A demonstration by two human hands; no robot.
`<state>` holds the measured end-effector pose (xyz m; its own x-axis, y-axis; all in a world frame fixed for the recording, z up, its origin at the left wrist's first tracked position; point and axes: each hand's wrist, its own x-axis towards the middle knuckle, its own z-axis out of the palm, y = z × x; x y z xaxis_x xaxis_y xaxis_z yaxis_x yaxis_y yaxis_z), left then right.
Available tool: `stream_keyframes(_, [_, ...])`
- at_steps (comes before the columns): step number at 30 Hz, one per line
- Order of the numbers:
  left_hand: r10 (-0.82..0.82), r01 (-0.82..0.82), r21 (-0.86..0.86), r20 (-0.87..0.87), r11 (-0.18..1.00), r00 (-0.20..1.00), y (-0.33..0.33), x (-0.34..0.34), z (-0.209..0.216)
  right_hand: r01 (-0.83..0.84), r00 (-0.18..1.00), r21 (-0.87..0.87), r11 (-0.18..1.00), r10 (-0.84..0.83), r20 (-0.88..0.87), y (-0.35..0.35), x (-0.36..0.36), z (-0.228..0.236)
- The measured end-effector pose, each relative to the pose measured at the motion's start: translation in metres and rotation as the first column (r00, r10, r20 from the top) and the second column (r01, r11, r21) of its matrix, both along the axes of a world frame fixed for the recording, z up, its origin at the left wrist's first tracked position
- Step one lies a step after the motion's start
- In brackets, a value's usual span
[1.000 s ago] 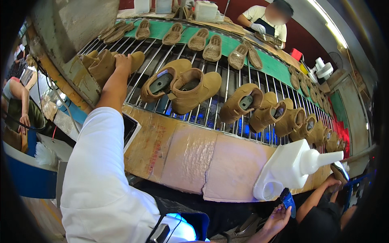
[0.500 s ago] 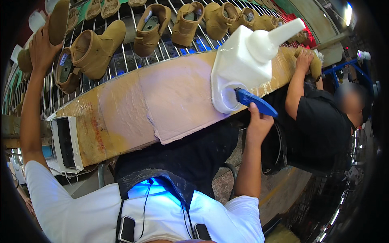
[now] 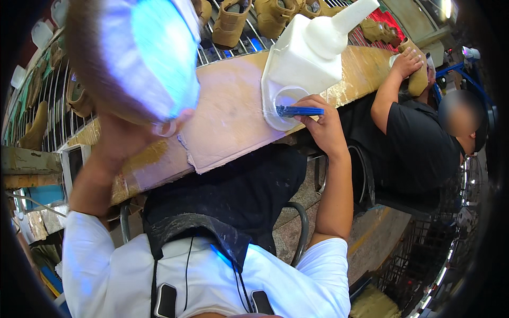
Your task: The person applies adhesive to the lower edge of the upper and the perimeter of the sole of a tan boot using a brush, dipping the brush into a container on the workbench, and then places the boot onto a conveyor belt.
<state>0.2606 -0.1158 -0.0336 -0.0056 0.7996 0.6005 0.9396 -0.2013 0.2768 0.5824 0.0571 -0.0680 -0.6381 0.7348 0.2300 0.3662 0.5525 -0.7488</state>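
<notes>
Close in front of me at the upper left, my left hand (image 3: 124, 135) is wrapped around a tan boot (image 3: 87, 58), both smeared by motion. The boot's pale underside glows blue-white and faces right; most of my fingers are hidden behind it. My right hand (image 3: 328, 127) pinches a blue-handled brush (image 3: 305, 111). Its bristle end sits over the round cup-like opening (image 3: 283, 121) at the base of a white plastic dispenser bottle (image 3: 313, 55), which lies on the cardboard-covered bench.
Torn cardboard (image 3: 228, 111) covers the bench. Beyond it, several tan boots (image 3: 230, 24) stand on a metal-bar rack. At right, a co-worker in black (image 3: 413, 153) holds a tan boot (image 3: 419, 77). A metal chair arm (image 3: 302, 228) stands near my lap.
My left hand has come from the rack toward me, bringing a boot. My right hand has turned the brush and moved slightly left and up at the dispenser's opening. The view has shifted.
</notes>
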Motion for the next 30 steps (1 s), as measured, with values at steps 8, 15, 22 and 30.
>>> stream_keyframes(8, [0.173,-0.112,-0.173,0.389,0.979,0.905,0.001,0.030,-0.045,0.248,0.932,-0.041,0.968,-0.250,-0.263,-0.012,0.011,-0.034])
stream_keyframes(15, [-0.165,0.225,-0.232,0.250,0.946,0.954,-0.013,-0.037,-0.029,0.281,0.765,-0.510,0.813,-0.510,-0.392,-0.005,0.020,-0.047])
stream_keyframes(22, [-0.125,0.266,-0.231,0.488,0.936,0.864,-0.038,-0.012,-0.075,0.308,0.674,-0.537,0.785,-0.579,-0.459,-0.019,0.014,-0.046])
stream_keyframes(30, [-0.138,0.138,-0.005,0.066,0.990,0.988,-0.070,0.027,-0.085,0.019,0.470,-0.756,0.654,-0.673,-0.570,-0.094,-0.057,-0.041])
